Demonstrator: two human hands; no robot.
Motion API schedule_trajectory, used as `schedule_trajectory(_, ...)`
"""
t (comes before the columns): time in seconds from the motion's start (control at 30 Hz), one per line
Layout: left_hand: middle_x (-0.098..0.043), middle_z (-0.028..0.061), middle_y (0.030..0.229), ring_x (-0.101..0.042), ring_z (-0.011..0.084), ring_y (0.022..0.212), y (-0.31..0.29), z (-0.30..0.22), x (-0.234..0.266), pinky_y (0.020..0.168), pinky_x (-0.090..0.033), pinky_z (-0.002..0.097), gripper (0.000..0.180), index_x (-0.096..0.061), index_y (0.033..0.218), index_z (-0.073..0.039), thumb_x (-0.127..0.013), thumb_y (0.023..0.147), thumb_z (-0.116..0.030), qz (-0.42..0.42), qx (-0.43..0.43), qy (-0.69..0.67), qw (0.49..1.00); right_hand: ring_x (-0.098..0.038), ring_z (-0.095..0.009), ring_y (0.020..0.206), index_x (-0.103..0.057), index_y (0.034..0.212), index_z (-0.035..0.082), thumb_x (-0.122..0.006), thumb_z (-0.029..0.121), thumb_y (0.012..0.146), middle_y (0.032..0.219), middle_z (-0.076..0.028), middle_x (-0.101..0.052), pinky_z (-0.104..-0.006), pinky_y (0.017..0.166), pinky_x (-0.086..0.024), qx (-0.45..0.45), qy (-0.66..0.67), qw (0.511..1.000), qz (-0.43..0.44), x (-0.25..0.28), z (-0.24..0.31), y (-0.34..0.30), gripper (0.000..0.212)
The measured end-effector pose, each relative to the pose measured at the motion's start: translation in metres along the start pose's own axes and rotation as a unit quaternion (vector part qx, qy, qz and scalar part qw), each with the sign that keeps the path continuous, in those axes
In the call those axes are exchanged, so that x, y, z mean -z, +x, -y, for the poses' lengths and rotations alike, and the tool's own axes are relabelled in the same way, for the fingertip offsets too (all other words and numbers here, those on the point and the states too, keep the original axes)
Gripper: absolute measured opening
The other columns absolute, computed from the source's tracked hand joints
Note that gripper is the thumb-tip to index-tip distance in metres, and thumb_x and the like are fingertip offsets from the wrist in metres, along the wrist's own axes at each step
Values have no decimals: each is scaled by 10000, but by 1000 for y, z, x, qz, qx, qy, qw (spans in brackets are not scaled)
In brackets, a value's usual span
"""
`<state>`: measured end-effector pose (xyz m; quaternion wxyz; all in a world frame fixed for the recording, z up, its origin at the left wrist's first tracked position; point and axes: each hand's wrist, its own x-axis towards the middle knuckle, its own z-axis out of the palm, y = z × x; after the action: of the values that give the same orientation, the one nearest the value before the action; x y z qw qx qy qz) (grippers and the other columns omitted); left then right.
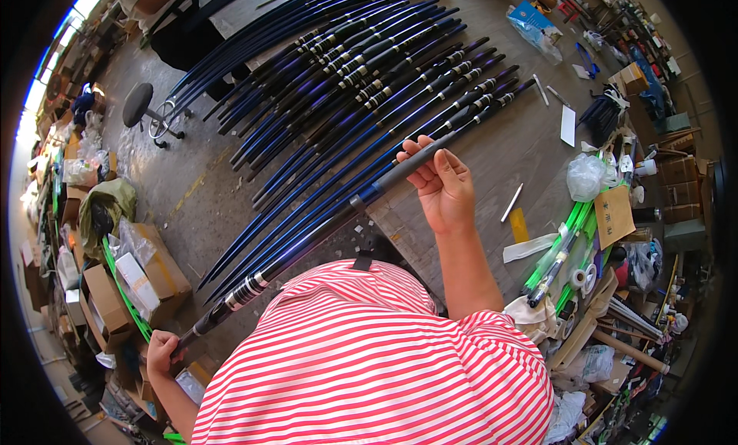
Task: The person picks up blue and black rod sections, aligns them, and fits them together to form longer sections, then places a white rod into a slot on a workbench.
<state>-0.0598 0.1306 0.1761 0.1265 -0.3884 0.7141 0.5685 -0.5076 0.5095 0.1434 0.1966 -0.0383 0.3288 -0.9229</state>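
A long dark fishing rod (306, 240) slants across the front of my body, from low on the left to higher on the right. My left hand (162, 353) is closed around its lower left end, just past a section with silver bands. Near the upper right end, my right hand (440, 185) has its fingers curled about the grey grip, palm turned up and thumb beside it. Just beyond, many similar blue and black rods (361, 99) lie side by side on the table (492, 164), several with silver-ringed handles.
A round stool (138, 104) stands at far left, near another person (165, 30). Open cardboard boxes (108, 297) and plastic bags crowd the left. On the right lie a white pen (511, 203), a white card (568, 126), green-wrapped rods (555, 254), a brown envelope (613, 216) and a plastic bag (586, 177).
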Motion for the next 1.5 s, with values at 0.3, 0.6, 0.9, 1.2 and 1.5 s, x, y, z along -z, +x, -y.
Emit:
schedule_trajectory(0.3, -513, 60, 435, -390, 76, 311, -2, 2, 0, 324, -270, 198, 479, -592, 578, 47, -598, 773, -391, 1, 20, -1, 1000, -645, -202, 707, -577, 803, 46, -653, 231, 791, 759, -100, -634, -316, 674, -555, 40, -37, 998, -38, 24, -6, 8, 200)
schedule_trajectory(0.6, -525, 63, 447, -382, 70, 311, -6, 7, 0, 321, -259, 201, 478, -599, 591, 50, -614, 766, -394, -3, 23, -3, 1000, -650, -208, 742, -589, 843, 37, -647, 258, 791, 838, -129, -645, -285, 658, -554, 49, -36, 993, -105, 33, 7, 10, 235)
schedule_trajectory(0.9, -532, 67, 456, -377, 72, 307, -7, 18, 0, 322, -259, 200, 499, -605, 605, 51, -648, 748, -424, 3, 27, -26, 999, -627, -254, 881, -571, 996, -25, -550, 219, 866, 990, -187, -615, -313, 756, -534, 36, -14, 995, -87, 31, 10, 5, 276)
schedule_trajectory(1.2, -530, 67, 453, -385, 72, 308, -5, 34, 3, 321, -262, 196, 503, -609, 609, 48, -650, 746, -434, 2, 24, -40, 999, -598, -257, 960, -541, 1100, -9, -521, 26, 855, 1052, -181, -590, -322, 819, -514, 41, -32, 998, -34, 23, 8, -3, 249)
schedule_trajectory(1.5, -524, 72, 447, -390, 84, 307, -6, 44, 3, 318, -268, 197, 472, -599, 594, 50, -652, 750, -392, 0, 19, -58, 998, -628, -205, 842, -556, 1096, 13, -662, -3, 741, 948, -112, -632, -276, 764, -526, 60, -42, 995, -73, 27, 1, -4, 371)
